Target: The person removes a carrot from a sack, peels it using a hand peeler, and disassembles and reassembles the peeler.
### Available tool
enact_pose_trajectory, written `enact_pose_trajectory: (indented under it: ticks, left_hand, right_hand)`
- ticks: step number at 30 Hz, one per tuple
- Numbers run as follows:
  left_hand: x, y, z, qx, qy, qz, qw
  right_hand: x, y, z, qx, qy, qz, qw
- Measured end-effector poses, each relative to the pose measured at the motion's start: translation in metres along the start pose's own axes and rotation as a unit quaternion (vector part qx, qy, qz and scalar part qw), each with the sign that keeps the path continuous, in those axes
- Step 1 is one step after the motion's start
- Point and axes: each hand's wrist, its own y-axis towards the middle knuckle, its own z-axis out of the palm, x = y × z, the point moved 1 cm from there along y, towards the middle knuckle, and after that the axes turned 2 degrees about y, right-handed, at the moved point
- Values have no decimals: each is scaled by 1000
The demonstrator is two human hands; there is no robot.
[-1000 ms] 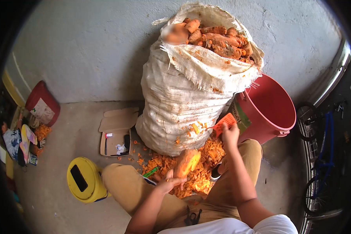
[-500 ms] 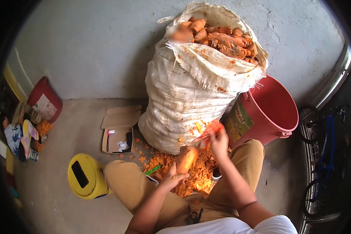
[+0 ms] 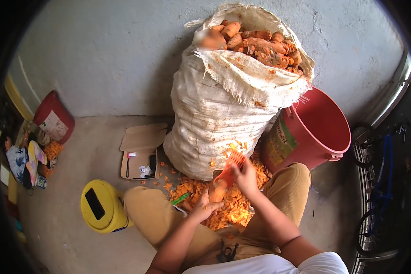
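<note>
My left hand is closed around the lower part of a thick orange carrot, held tilted above the peelings between my knees. In my right hand is a red peeler with a slotted look, its outline partly blurred. The peeler lies over the carrot's upper end, and part of the carrot is hidden behind it. Beneath both hands spreads a heap of orange peelings. A green-handled tool rests at the heap's left side, next to my left hand.
Ahead stands a white woven sack full of carrots. A large red bucket is to its right. An open cardboard box and a yellow lidded bucket with a dark phone on top sit left. A bicycle is far right.
My right hand has moved left and down, bringing the red peeler from beside the sack onto the carrot. My left hand keeps its hold in nearly the same place.
</note>
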Motion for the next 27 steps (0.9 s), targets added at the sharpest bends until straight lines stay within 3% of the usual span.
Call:
enact_pose_trajectory:
  ticks: [4,7,10,11,12,13,14,15,16,17,18,20,22,24,25,26,27]
  left_hand:
    - [0,2,5,8,-1,-1,1000]
    - [-6,1,7,-1,13,1,1000]
    - [-1,5,4,-13,-4,11,1000]
    - [-1,3,2,-15,29,32,999]
    - [-1,-1,-1,-17,62,53,997]
    - [0,-4,-3,-17,94,75,993]
    - [3,-6,-4,-19,133,133,982]
    - [7,-7,-7,-19,174,192,966]
    - [10,-7,-9,-19,212,249,945]
    - [1,-11,-4,2,104,142,984]
    - [2,-10,-2,-14,110,105,988]
    - [4,-7,0,-47,122,32,991]
    - [-5,-6,2,-48,161,76,983]
    - [-13,-8,4,-55,155,112,980]
    - [-15,-8,8,-59,129,128,982]
    - [-18,-8,11,-62,103,144,982]
    - [-20,-9,11,-66,116,134,982]
  right_hand:
    - [-8,22,-17,-19,59,88,994]
    - [-5,26,-20,36,92,192,976]
    - [-15,29,-13,-2,159,173,972]
    - [-39,36,-12,-35,183,175,967]
    - [-43,45,-24,-96,97,153,979]
    - [-51,59,-44,-147,100,60,982]
    - [-66,74,-66,-212,64,87,971]
    - [-60,82,-79,-238,183,109,948]
    - [-52,85,-92,-230,92,92,965]
    - [-43,83,-92,-195,76,79,975]
    - [-34,81,-91,-160,59,65,983]
    - [-6,64,-75,-89,204,104,969]
    - [19,44,-61,4,167,152,974]
    - [26,23,-37,83,210,122,967]
    - [33,12,-25,96,156,120,976]
    - [26,4,-12,98,169,48,980]
    - [19,0,-9,99,94,21,990]
